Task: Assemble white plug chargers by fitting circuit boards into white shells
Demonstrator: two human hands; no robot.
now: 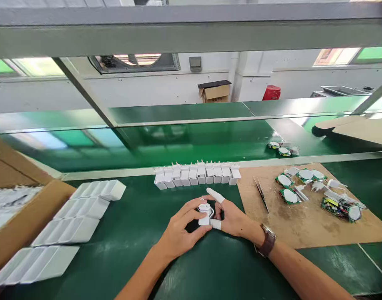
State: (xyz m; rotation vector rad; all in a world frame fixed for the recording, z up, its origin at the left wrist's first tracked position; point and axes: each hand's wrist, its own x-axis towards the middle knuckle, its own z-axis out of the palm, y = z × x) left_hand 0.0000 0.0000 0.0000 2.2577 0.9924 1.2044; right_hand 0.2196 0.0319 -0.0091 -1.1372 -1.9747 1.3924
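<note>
The left hand and right hand are grasping a small, white, boxy plastic housing between their fingers; probably light, stiff and slick, it is likely favouring side-wall holds.

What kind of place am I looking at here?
Probably a small electronics assembly workshop: circuit boards lie with tweezers on a brown sheet, matching white casings stand in a row, and both hands work at a green bench.
</note>
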